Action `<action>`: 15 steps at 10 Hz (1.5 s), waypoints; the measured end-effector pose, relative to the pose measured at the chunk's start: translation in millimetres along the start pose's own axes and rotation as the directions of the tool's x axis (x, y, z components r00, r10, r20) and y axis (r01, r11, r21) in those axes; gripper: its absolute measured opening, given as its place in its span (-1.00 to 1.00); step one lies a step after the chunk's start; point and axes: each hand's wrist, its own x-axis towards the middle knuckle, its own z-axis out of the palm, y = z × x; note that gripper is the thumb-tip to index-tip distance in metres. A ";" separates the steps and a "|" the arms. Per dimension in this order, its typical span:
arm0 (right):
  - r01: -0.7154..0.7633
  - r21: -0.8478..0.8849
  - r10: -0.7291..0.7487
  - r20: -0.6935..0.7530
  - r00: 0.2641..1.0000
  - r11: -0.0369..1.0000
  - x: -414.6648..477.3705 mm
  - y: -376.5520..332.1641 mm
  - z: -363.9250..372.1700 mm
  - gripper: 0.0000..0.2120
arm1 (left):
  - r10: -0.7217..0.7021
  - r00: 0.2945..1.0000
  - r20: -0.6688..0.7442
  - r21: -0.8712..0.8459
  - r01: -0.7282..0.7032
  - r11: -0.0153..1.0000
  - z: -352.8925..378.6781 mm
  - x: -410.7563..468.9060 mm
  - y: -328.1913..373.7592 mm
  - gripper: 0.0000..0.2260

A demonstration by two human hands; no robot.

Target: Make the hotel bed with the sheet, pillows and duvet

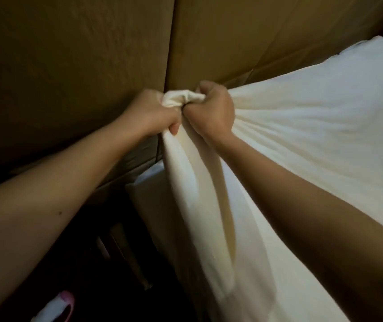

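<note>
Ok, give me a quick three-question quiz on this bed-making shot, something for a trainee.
1. True or false: the left hand and the right hand both grip the bunched corner of the sheet.
2. The hands hold that corner in front of: A) brown headboard panels B) a window C) a mirror.
3. Fill in: taut creases in the sheet fan out from the ___ hand.

Key: 1 true; 2 A; 3 right.

Dim warm light washing everything, sheet [302, 140] glowing brightest at the right, lower left sinking into black shadow, hanging folds smearing with blur, edges bending.
</note>
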 end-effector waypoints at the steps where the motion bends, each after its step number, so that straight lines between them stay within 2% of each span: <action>1: -0.032 -0.008 0.033 0.123 0.992 0.999 -7.4 24.1 45.4 -0.86 | -0.065 0.998 -0.001 0.090 0.065 0.994 3.3 12.5 -43.5 -0.89; 2: -0.030 -0.075 0.046 0.217 0.975 0.997 -12.4 48.2 77.4 -0.80 | -0.090 0.995 0.045 0.180 0.081 0.980 4.8 21.5 -87.6 -0.93; 3: -0.034 -0.133 0.066 0.243 0.968 0.991 -11.4 64.2 92.7 -0.86 | -0.274 0.912 0.304 0.297 0.182 0.937 6.6 27.7 -116.7 -0.83; 4: -0.044 -0.156 0.080 0.236 0.968 0.987 -8.8 67.9 96.8 -0.81 | -0.512 0.679 0.526 0.479 0.261 0.838 18.6 23.7 -133.7 -0.80; 5: -0.038 -0.151 0.071 0.214 0.974 0.988 -10.6 66.8 95.3 -0.84 | -0.567 0.675 0.472 0.599 0.226 0.768 11.2 19.4 -147.3 -0.84; 6: -0.045 -0.149 0.078 0.224 0.972 0.988 -14.7 66.3 97.6 -0.89 | -0.606 0.729 0.318 0.644 0.303 0.703 -18.9 26.8 -148.9 -0.77; 7: -0.037 -0.167 0.081 0.262 0.962 0.985 -18.3 68.2 102.1 -0.85 | -0.775 0.575 0.263 0.731 0.405 0.549 -26.6 40.4 -156.3 -0.54; 8: -0.028 -0.190 0.086 0.308 0.947 0.981 -20.1 74.4 107.1 -0.71 | -0.901 0.386 0.201 0.781 0.492 0.385 -18.5 50.5 -191.1 -0.10; 9: -0.020 -0.210 0.093 0.345 0.934 0.978 -22.5 81.6 114.3 -0.72 | -0.936 0.308 0.171 0.828 0.469 0.306 -13.6 45.8 -220.1 -0.06; 10: -0.030 -0.221 0.106 0.343 0.933 0.975 -25.7 85.1 118.8 -0.73 | -0.936 0.314 0.162 0.864 0.413 0.288 -14.9 36.2 -218.9 -0.25; 11: -0.056 -0.190 0.118 0.334 0.935 0.980 -27.9 86.4 120.8 -0.77 | -0.906 0.395 0.151 0.893 0.338 0.296 -17.1 27.9 -207.6 -0.49; 12: -0.090 -0.142 0.135 0.349 0.927 0.986 -29.8 88.1 125.0 -0.84 | -0.892 0.430 0.136 0.836 0.434 0.337 -15.2 24.6 -213.4 -0.57; 13: -0.095 -0.140 0.142 0.382 0.913 0.986 -30.2 88.6 127.9 -0.89 | -0.792 0.610 0.026 0.787 0.477 0.393 -9.4 19.3 -218.7 -0.59; 14: -0.063 -0.150 0.131 0.509 0.851 0.987 -32.4 90.4 134.2 -0.84 | -0.444 0.884 -0.146 0.872 0.327 0.364 -1.5 17.2 -220.5 -0.72; 15: -0.037 -0.088 0.084 0.635 0.768 0.995 -40.1 86.5 137.5 -0.62 | -0.382 0.921 -0.075 0.806 0.281 0.521 6.5 19.7 -222.3 -0.71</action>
